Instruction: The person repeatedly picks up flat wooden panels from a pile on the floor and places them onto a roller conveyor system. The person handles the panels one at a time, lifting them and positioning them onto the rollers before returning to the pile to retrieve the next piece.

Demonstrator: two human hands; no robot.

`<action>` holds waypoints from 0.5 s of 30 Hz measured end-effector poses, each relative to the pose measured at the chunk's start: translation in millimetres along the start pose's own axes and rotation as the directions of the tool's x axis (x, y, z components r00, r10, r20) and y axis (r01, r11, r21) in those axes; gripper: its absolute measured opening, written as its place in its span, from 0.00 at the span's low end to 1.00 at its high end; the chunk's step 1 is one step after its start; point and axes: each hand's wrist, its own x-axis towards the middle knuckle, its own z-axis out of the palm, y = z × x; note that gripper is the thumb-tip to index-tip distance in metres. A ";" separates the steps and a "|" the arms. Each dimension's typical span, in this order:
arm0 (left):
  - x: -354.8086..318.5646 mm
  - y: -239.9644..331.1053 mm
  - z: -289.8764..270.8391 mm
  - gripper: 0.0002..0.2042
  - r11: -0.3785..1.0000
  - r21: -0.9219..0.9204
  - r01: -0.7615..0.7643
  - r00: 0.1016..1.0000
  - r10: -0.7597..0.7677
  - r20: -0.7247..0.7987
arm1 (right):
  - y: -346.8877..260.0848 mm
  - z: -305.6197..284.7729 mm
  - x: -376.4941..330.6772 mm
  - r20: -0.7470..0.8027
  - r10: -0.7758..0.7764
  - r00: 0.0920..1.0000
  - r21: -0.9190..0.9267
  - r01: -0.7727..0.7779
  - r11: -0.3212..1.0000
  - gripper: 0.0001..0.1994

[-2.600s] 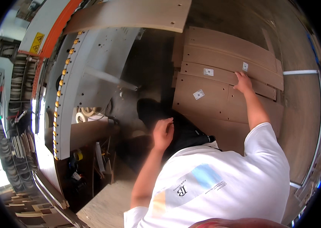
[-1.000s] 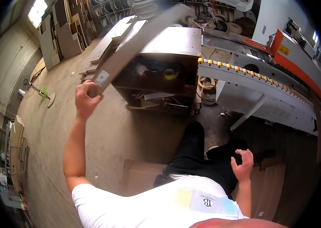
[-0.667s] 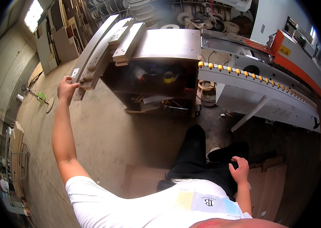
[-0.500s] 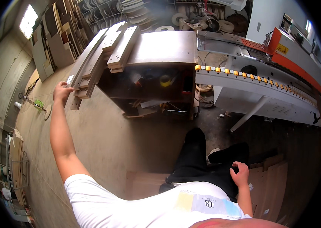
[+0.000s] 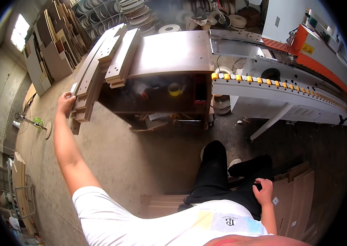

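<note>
My left hand [image 5: 65, 102] reaches far out to the left and grips the near end of a long brown wooden panel [image 5: 95, 67]. The panel lies on a stack of similar long panels [image 5: 84, 98] resting on the left edge of a dark brown work table [image 5: 173, 51]. A shorter pile of boards [image 5: 122, 59] sits beside it on the table top. My right hand [image 5: 263, 192] hangs loose by my right thigh with fingers curled and holds nothing, just left of brown panels [image 5: 294, 197] stacked on the floor.
A grey edge-banding machine with yellow rollers [image 5: 280, 88] runs right of the table. Rolls of edge tape [image 5: 169, 28] lie behind the table. Boards lean against the left wall [image 5: 46, 45]. A low board [image 5: 161, 203] lies on the concrete floor at my feet.
I turned from the floor stack toward the table, carrying a long panel in my left hand. The panel went from raised in the air to lying on the stack at the table's left edge.
</note>
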 end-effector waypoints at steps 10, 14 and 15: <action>61.9 -12.6 -21.7 0.19 0.918 0.178 -0.355 0.832 0.398 -0.388 | 11.9 16.7 1.6 -0.087 -0.056 0.995 0.033 0.059 0.998 0.13; -90.6 133.1 112.4 0.17 0.820 -0.058 -0.569 0.786 0.523 -0.330 | 7.4 8.3 -3.7 -0.108 0.029 0.994 -0.013 -0.030 0.999 0.11; -122.2 134.8 121.4 0.14 0.823 -0.134 -0.552 0.818 0.504 -0.276 | 13.6 12.0 -2.9 -0.116 0.028 0.993 0.005 -0.027 1.000 0.10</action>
